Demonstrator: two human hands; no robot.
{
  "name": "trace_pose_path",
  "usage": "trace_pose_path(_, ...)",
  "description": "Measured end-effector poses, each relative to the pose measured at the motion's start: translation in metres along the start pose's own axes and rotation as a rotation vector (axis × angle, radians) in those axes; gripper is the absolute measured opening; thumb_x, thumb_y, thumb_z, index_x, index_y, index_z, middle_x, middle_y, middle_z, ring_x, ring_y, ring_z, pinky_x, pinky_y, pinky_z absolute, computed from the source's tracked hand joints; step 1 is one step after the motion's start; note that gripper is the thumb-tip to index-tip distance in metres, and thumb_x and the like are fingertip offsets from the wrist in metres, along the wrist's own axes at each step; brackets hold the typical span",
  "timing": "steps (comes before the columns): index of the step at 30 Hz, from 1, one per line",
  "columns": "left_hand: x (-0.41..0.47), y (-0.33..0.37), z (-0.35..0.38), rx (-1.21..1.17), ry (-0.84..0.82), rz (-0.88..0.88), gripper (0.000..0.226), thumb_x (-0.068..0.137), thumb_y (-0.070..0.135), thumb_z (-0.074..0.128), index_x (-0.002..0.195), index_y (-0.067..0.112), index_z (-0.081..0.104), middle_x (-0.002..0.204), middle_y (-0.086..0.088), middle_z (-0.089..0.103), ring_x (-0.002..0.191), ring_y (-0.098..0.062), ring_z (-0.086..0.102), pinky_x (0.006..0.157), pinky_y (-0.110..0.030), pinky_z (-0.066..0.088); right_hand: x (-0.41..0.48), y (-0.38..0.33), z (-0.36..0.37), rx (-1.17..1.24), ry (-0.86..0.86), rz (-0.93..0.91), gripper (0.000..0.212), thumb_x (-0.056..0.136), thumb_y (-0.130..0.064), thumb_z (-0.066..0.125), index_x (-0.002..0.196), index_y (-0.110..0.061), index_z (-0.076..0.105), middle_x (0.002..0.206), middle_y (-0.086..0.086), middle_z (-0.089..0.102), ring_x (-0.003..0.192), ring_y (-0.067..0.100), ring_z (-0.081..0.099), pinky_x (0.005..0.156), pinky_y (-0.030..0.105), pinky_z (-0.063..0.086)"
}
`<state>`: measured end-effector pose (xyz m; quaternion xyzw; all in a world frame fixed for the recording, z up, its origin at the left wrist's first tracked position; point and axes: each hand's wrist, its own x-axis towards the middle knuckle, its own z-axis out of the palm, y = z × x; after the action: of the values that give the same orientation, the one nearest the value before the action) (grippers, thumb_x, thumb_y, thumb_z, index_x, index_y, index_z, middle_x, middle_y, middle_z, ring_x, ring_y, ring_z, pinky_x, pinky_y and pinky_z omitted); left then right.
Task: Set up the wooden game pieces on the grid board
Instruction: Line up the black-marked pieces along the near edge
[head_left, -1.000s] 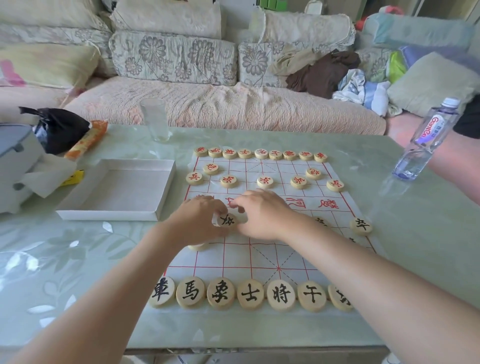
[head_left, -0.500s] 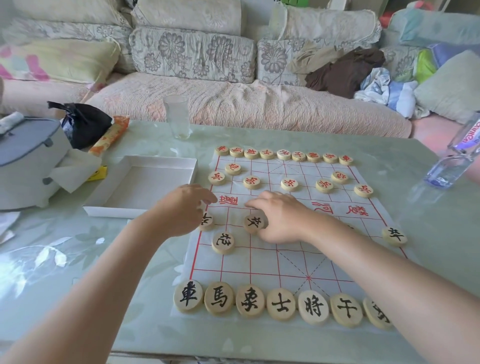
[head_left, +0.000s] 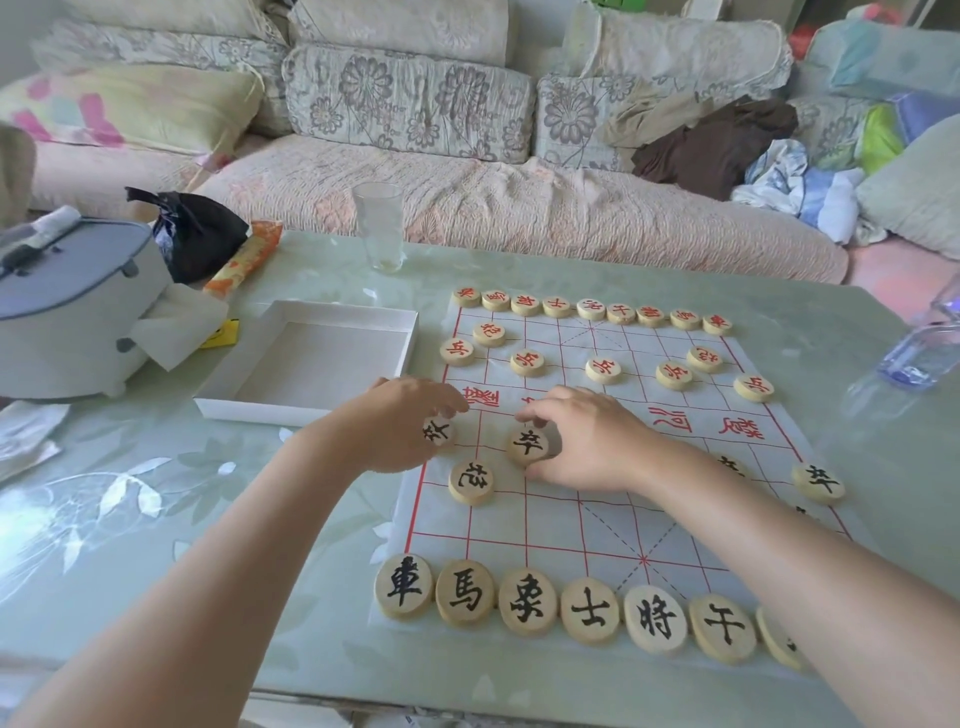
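A white sheet board with a red grid (head_left: 597, 525) lies on the table. Red-lettered round wooden pieces fill its far rows (head_left: 589, 308). Black-lettered pieces line the near edge (head_left: 530, 603). My left hand (head_left: 402, 431) rests its fingers on a black soldier piece (head_left: 436, 432) at the board's left edge. My right hand (head_left: 587, 441) pinches another black soldier piece (head_left: 527, 444) flat on the grid. A black cannon piece (head_left: 471, 482) lies just below, between my hands. One more black soldier (head_left: 818, 483) sits at the right edge; my right forearm hides other pieces.
An open white box (head_left: 311, 364) lies left of the board. A drinking glass (head_left: 379, 226) stands beyond it. A grey appliance (head_left: 67, 306), a black bag (head_left: 200, 234) and a snack packet occupy the left. A water bottle (head_left: 919, 353) stands at the right. A sofa runs behind.
My hands separated: the left moved to a soldier at the board's left edge, the right set its soldier on the grid. The cannon piece came into view. The camera shifted left.
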<state>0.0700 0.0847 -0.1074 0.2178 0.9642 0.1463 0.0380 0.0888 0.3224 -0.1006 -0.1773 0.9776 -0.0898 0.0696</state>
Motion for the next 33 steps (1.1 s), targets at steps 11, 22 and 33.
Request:
trace_pose_path(11,-0.004,-0.005,0.002,-0.078,-0.007,-0.017,0.047,0.085,0.033,0.067,0.130,0.037,0.051,0.116,0.016,0.058,0.114,-0.009,0.053,0.097,-0.022,0.037,0.002,0.000,0.007,0.024,0.025,-0.009,0.057,0.084,-0.043,0.063,0.139,-0.034,0.048,0.133,-0.006,0.049,0.126,0.016,0.044,0.104,0.031,0.031)
trace_pose_path(22,-0.006,-0.008,0.005,-0.103,-0.023,-0.054,0.052,0.082,0.040,0.068,0.130,0.040,0.049,0.116,0.020,0.058,0.111,-0.009,0.053,0.096,-0.029,0.045,-0.001,-0.003,0.009,0.022,0.055,-0.008,0.056,0.083,-0.051,0.063,0.135,-0.032,0.052,0.130,-0.007,0.052,0.124,0.016,0.046,0.105,0.034,0.034)
trace_pose_path(33,-0.004,-0.014,0.005,-0.083,0.016,-0.069,0.047,0.079,0.047,0.070,0.123,0.034,0.058,0.107,0.015,0.059,0.096,-0.008,0.058,0.084,-0.026,0.049,-0.002,-0.002,0.010,0.000,0.099,0.010,0.053,0.083,-0.059,0.061,0.128,-0.032,0.057,0.123,-0.009,0.056,0.118,0.015,0.049,0.101,0.033,0.036)
